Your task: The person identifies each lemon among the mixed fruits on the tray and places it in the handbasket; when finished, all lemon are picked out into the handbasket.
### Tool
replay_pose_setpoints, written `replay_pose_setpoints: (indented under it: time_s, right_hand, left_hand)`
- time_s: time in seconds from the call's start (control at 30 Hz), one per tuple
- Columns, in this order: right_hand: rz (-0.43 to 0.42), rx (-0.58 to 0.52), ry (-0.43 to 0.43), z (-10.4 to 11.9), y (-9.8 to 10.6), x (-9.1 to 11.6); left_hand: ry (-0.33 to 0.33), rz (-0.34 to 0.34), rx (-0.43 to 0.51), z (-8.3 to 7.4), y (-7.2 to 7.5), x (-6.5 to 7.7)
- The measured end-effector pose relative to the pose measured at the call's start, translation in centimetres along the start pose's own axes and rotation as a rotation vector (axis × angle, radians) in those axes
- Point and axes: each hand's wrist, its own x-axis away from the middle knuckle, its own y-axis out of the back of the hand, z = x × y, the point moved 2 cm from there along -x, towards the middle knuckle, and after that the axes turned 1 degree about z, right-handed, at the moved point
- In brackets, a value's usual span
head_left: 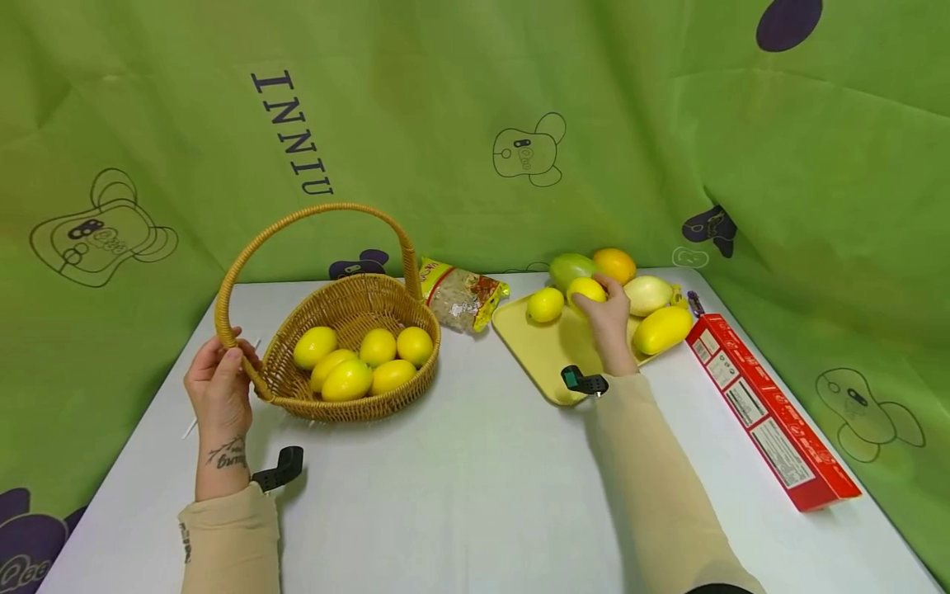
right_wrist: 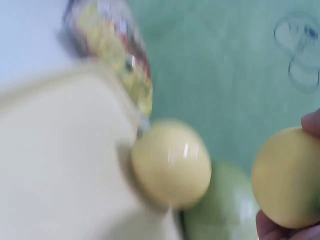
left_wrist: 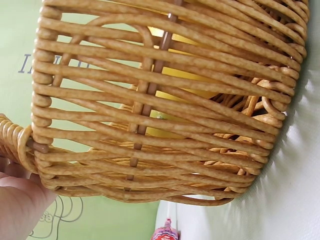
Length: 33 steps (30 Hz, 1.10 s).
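My left hand (head_left: 220, 384) grips the handle of a wicker basket (head_left: 297, 406) near its lower left end. Several lemons (head_left: 347, 380) lie inside the basket; through the weave in the left wrist view, yellow fruit (left_wrist: 185, 85) shows. Over the back of a yellow tray (head_left: 545, 367), my right hand (head_left: 610, 320) pinches a lemon (head_left: 586, 290) between thumb and fingers. Another lemon (head_left: 545, 305) rests on the tray just left of it. The right wrist view is blurred but shows the held lemon (right_wrist: 285, 177) between fingertips.
Around the tray's back and right are a green mango (head_left: 573, 270), an orange (head_left: 614, 266), a pale yellow fruit (head_left: 648, 295) and a long yellow fruit (head_left: 663, 330). A plastic food bag (head_left: 462, 299) lies between basket and tray. A long red box (head_left: 772, 412) lies along the right side.
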Motion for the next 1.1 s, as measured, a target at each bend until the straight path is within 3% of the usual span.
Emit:
replay_pose_setpoints:
  time_s: [0.27,0.47,0.93,1.1]
  right_hand:
    - [0.279,-0.118,0.082,3.2,-5.7,2.9]
    - [0.462,-0.158,0.098,4.1,-10.5,5.8]
    - [0.763,0.108,0.156,5.8,-19.3,11.2]
    - [0.828,0.086,0.185,6.5,-21.6,11.6]
  left_hand:
    - [0.007,0.003,0.005,-0.1,0.0,0.0]
    - [0.024,-0.005,-0.01,-0.2,0.0,0.0]
    - [0.013,-0.012,-0.02,-0.1,0.1,-0.1]
    - [-0.002,-0.019,-0.046,-0.1,0.0,-0.1]
